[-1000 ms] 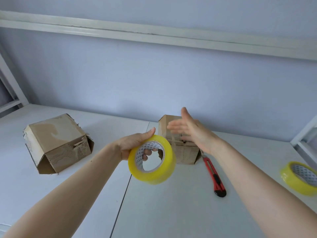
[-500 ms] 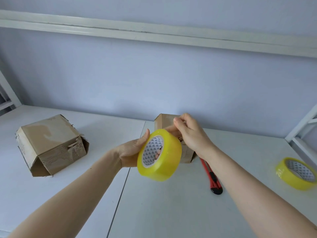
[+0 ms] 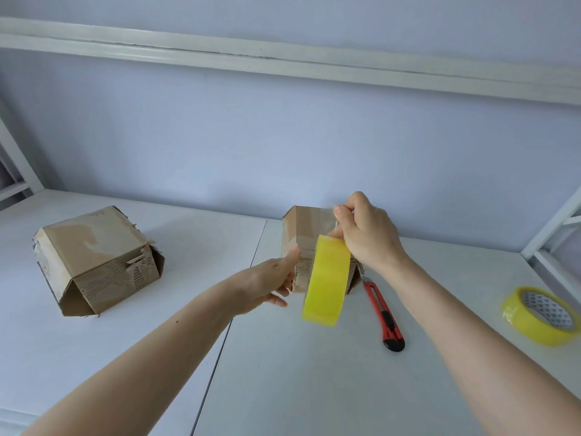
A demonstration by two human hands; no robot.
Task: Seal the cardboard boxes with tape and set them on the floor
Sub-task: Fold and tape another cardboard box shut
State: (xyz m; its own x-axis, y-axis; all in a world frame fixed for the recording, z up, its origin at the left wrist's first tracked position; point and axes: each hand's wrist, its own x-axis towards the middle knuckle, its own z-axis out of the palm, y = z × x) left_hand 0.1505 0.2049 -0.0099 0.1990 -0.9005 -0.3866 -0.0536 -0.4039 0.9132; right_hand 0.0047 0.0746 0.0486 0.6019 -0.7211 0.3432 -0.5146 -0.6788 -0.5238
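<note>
A small cardboard box (image 3: 302, 224) stands at the back of the white table (image 3: 314, 388), partly hidden by my hands. In front of it a yellow tape roll (image 3: 327, 281) hangs edge-on in the air. My right hand (image 3: 367, 237) pinches the clear tape end pulled up from the roll's top, above the box. Just left of the roll is my left hand (image 3: 267, 283), thumb up and fingers loose; a strip of cardboard shows between it and the roll. A larger, worn cardboard box (image 3: 97, 259) lies tilted at the left with its flaps open toward me.
A red utility knife (image 3: 384, 313) lies right of the small box. A second yellow tape roll (image 3: 540, 316) lies flat near the right edge. White rack frames (image 3: 553, 234) rise at both sides, and a wall stands close behind the table.
The roll has turned edge-on and my left hand no longer grips it through the core. My right hand closed on the tape end and lifted it above the small box.
</note>
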